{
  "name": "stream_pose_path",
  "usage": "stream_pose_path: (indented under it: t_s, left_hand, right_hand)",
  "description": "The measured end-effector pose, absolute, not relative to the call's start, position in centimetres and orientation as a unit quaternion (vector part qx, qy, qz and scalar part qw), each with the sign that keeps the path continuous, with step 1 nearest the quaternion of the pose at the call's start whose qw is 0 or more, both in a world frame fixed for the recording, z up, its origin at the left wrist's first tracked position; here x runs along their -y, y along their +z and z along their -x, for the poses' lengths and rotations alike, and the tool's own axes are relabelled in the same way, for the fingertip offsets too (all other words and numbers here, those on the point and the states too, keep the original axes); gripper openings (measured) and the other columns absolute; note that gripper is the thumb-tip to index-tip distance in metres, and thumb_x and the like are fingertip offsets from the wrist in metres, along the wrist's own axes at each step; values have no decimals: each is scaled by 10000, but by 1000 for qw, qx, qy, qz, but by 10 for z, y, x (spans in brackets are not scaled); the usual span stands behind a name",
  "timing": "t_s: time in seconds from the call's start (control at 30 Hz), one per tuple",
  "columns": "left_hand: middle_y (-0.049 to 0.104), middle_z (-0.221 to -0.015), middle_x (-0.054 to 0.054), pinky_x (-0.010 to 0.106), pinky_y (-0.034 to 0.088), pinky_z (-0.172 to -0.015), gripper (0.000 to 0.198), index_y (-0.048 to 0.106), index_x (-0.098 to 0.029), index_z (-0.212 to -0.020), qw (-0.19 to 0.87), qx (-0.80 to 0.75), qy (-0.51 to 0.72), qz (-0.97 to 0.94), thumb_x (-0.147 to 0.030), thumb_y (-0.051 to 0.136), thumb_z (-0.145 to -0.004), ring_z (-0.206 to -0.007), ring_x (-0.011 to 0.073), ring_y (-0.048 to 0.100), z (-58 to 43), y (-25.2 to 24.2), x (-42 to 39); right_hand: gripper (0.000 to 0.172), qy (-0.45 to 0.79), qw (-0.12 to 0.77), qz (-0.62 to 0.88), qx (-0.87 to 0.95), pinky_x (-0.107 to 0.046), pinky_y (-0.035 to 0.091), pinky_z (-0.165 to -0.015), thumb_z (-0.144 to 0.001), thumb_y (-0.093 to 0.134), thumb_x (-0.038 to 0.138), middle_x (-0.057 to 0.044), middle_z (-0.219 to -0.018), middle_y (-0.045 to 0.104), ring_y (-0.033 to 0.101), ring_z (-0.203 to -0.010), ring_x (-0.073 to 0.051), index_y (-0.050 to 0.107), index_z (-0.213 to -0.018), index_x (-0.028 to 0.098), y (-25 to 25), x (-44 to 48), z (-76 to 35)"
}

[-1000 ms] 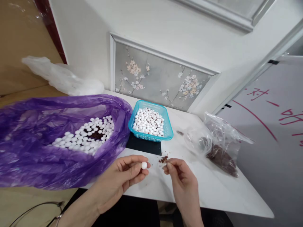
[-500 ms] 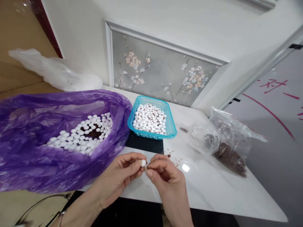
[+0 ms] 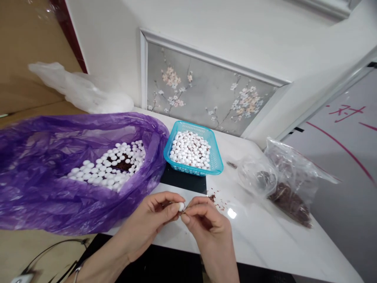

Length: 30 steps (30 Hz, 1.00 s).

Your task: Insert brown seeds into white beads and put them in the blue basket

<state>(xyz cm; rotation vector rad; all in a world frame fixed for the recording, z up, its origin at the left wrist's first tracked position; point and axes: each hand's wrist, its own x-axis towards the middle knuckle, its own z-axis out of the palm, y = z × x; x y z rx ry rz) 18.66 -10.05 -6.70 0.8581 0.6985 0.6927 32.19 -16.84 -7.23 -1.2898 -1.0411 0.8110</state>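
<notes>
Between the thumb and forefinger of my left hand [image 3: 154, 215] is a small white ball [image 3: 182, 206]. My right hand [image 3: 209, 224] is in a pinch against the ball's right side; whatever its fingertips hold is too small to make out. Both hands are over the front part of the white table [image 3: 253, 236]. Beyond them stands a turquoise plastic basket [image 3: 217, 171], full of similar white balls [image 3: 190, 151] with brown bits among them. Reddish-brown flakes [image 3: 219, 203] lie scattered just past my right hand.
A purple plastic bag [image 3: 44, 157] lies open at left, with many white balls [image 3: 100, 173] and some dark brown material inside. At right are a clear plastic container [image 3: 256, 177] and a clear bag of brown shreds [image 3: 290, 202]. A black slab [image 3: 184, 181] lies under the basket's front.
The view has shifted slightly, so the surroundings sit a little farther right. My right fingertips have come closer against the ball, which stays in my left hand.
</notes>
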Motion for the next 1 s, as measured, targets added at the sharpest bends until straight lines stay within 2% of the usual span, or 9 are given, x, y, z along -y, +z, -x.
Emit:
stream_pose_path:
  t_s: [0.3, 0.5, 0.83, 1.0]
  left_hand:
    - [692, -845, 9, 227, 435, -758, 73, 759, -237, -795, 733, -319, 340, -495, -291, 746, -747, -825, 152, 569, -183, -69, 98]
    - [691, -810, -2, 223, 445, -743, 40, 766, -251, -770, 726, -300, 334, -521, -265, 729, -765, -802, 146, 582, -180, -67, 95]
    - [703, -815, 14, 239, 457, -756, 51, 782, -244, -768, 726, -283, 319, -540, -228, 735, -754, -810, 163, 608, -177, -64, 94]
    - [693, -788, 21, 240, 455, -721, 48, 783, -228, -746, 715, -288, 323, -549, -226, 735, -751, -770, 160, 595, -178, -62, 92]
  right_hand:
    - [65, 387, 615, 543, 421, -241, 449, -618, -760, 719, 183, -5, -838, 559, 550, -720, -130, 700, -723, 232, -73, 168, -320]
    - [65, 421, 629, 515, 403, -232, 421, -582, -736, 737, 180, 6, -822, 554, 527, -682, -116, 687, -724, 221, -76, 164, -321]
    - [201, 485, 643, 493, 328, -214, 413, -550, -642, 801, 252, 26, -699, 564, 507, -628, -113, 611, -681, 203, -66, 162, -315]
    - [217, 486, 645, 489, 330, -195, 384, -528, -647, 796, 239, 30, -687, 545, 466, -609, -98, 585, -676, 197, -71, 159, -317]
